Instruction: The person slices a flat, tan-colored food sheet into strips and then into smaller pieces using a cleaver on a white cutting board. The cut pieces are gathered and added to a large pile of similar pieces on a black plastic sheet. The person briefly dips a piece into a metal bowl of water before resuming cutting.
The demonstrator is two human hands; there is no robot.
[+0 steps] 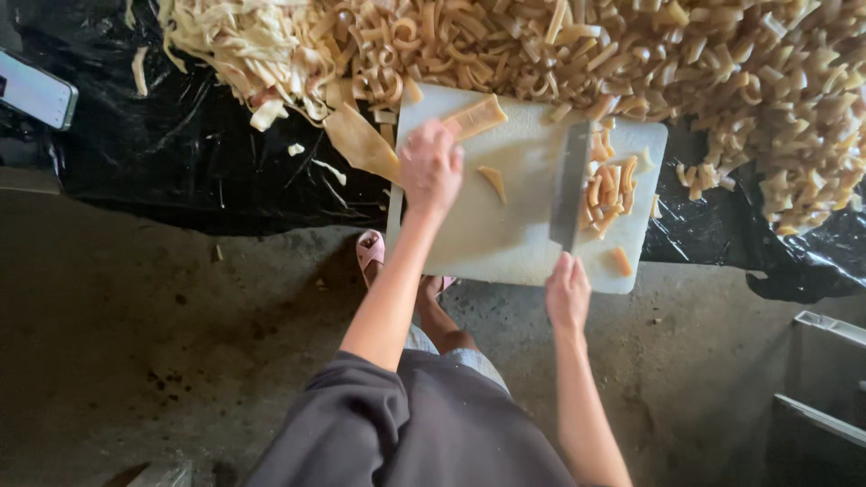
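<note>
I'm gripping the cleaver (pixel 570 185) in my right hand (pixel 566 293); my left hand (pixel 430 167) is pinching a tan sheet (pixel 365 144) onto the cutting board (pixel 505 234), ready for slicing.

One cutting board (pixel 505 234), one cleaver (pixel 570 185), one phone (pixel 36 90), two hands

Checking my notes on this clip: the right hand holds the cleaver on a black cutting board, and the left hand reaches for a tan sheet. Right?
Not quite. The head view shows the cutting board is white, not black. The right hand does hold the cleaver, and the left hand reaches for a tan sheet.
</note>
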